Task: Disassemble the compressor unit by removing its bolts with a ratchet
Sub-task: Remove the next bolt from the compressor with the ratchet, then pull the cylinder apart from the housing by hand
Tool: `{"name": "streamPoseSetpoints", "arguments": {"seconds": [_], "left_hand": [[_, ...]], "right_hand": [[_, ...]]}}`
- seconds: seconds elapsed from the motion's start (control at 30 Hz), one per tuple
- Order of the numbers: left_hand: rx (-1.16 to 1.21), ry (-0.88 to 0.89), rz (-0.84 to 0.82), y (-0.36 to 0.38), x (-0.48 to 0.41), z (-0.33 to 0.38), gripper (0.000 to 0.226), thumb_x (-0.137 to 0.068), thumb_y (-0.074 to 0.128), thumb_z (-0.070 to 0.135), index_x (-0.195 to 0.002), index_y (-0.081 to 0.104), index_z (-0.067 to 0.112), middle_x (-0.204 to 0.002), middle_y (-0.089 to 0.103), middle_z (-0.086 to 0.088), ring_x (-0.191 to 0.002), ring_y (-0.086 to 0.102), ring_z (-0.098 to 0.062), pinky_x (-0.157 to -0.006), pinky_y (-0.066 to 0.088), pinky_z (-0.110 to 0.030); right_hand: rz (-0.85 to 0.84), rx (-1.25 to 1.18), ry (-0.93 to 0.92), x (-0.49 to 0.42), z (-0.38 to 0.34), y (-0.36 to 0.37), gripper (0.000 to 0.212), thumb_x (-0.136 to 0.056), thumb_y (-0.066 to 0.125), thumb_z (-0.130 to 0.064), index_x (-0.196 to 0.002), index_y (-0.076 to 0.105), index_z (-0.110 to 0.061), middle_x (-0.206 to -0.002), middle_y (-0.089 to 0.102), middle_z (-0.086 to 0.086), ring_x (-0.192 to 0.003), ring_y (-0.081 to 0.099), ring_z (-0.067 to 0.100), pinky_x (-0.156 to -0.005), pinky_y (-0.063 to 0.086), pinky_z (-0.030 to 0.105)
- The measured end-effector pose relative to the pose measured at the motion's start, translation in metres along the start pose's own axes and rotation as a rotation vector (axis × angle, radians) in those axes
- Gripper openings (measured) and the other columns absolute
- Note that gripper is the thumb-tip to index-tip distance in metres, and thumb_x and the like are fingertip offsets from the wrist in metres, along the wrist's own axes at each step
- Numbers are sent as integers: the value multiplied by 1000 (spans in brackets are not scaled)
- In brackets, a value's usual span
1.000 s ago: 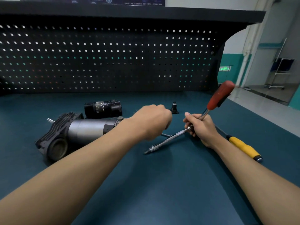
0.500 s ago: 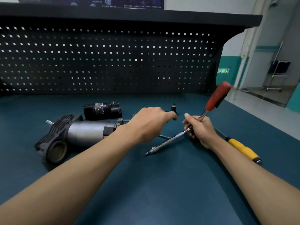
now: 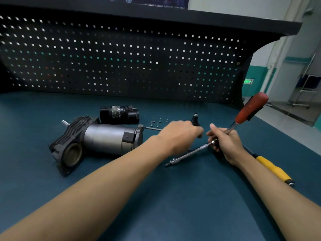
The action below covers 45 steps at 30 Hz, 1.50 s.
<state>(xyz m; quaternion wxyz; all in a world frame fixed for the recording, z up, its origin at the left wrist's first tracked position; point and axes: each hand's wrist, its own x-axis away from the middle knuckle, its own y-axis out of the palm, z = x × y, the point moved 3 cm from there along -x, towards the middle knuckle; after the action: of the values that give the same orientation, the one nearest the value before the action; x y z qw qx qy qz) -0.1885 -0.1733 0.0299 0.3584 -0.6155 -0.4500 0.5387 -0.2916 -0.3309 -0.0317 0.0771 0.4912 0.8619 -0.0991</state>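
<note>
Since a moment ago, the left hand (image 3: 178,136) has slid a bit toward the right hand (image 3: 227,145), and a row of little bolts (image 3: 157,122) now shows behind it.

Nearest the person, at 2 o'clock, a yellow tool (image 3: 272,169) lies on the table (image 3: 173,206). Just past it, at 1 o'clock, the right hand holds the ratchet (image 3: 250,108) tight. Its red handle points up to 1 o'clock. Its long bar (image 3: 189,153) points down to 7 o'clock, with the tip on the table.

At 12 o'clock the left hand has curled fingers, but only its back shows, so it is not clear if it holds anything.

The compressor (image 3: 104,140) lies on its side at 11 o'clock, and no hand touches it. A long bolt (image 3: 152,128) sticks out of its end. Farther back sit the little bolts and a black part (image 3: 119,114).

The left hand could bump the little bolts and they may roll away. The compressor might also roll if the ratchet turns while nobody holds it.
</note>
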Motion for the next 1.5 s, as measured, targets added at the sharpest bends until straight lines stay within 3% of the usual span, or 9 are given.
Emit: {"name": "streamPoseSetpoints", "arguments": {"seconds": [0.13, 0.43, 0.63, 0.73, 0.93, 1.13, 1.27, 1.37, 1.5], "left_hand": [[20, 126, 10, 5, 0, 21, 33, -95, 48, 11, -125, 53, 22, -78, 48, -5, -70, 46, -32, -60, 29, -36], [247, -61, -185, 14, 24, -15, 36, -98, 54, 23, -133, 51, 28, -129, 63, -2, -116, 59, -28, -93, 49, -43], [292, -115, 202, -49, 74, -40, 23, -91, 63, 23, -114, 68, 23, -108, 71, 7, -105, 64, -16, -93, 50, -34], [272, -30, 284, -71, 101, -44, 30, -86, 59, 45, -108, 70, 27, -100, 68, 14, -98, 62, -9, -88, 52, -32], [91, -366, -341, -62, 152, -137, 129, -48, 67, 90, -154, 23, 34, -148, 37, 14, -138, 28, -5, -112, 26, -20], [-37, -306, -409, -41, 147, -151, 117, -44, 72, 83, -144, 29, 40, -138, 50, 18, -126, 49, -13, -103, 39, -30], [70, -288, -427, -41, 132, -143, 84, -47, 85, 63, -118, 45, 40, -114, 61, 15, -104, 59, -15, -85, 50, -33], [116, -302, -408, -40, 129, -144, 81, -46, 86, 53, -117, 50, 36, -109, 64, 11, -97, 61, -16, -85, 53, -35], [149, -275, -346, -36, 131, -151, 87, -40, 83, 55, -120, 53, 39, -103, 65, 15, -91, 63, -12, -81, 55, -32]], "right_hand": [[6, 12, -9, 1, -1, -1, 41, -101, 60, -32, -74, 68, -1, -51, 58, 4, -38, 47, 12, -35, 35, 21], [124, 223, 133, -1, -7, -8, 55, -97, 57, -54, -70, 70, -7, -54, 59, 3, -35, 46, 10, -33, 32, 19], [40, 449, 323, -1, -10, -28, 50, -91, 61, -54, -69, 68, -10, -38, 50, -3, -30, 38, 13, -37, 26, 17], [-47, 566, 349, 0, -10, -31, 41, -85, 71, -48, -67, 68, -11, -46, 59, 1, -47, 51, 19, -47, 34, 24], [-39, 953, 207, -3, -19, -29, 57, -84, 73, -54, -51, 55, -12, -59, 55, 3, -60, 51, 21, -54, 39, 30], [164, 1372, -8, 27, -63, 9, 53, -84, 58, -68, -99, 67, -17, -107, 66, 7, -100, 63, 35, -72, 46, 35], [-168, 1069, -457, 67, -98, 91, 84, -65, 55, -84, -129, 59, -30, -126, 59, -5, -120, 58, 20, -99, 48, 38], [-637, 1011, -587, 95, -102, 154, 125, -58, 75, -79, -158, 18, -28, -161, 24, -8, -146, 28, 15, -121, 28, 39], [-705, 971, -662, 99, -83, 179, 138, -59, 84, -70, -156, -7, -37, -161, 3, -24, -150, 15, 10, -120, 23, 31]]}}
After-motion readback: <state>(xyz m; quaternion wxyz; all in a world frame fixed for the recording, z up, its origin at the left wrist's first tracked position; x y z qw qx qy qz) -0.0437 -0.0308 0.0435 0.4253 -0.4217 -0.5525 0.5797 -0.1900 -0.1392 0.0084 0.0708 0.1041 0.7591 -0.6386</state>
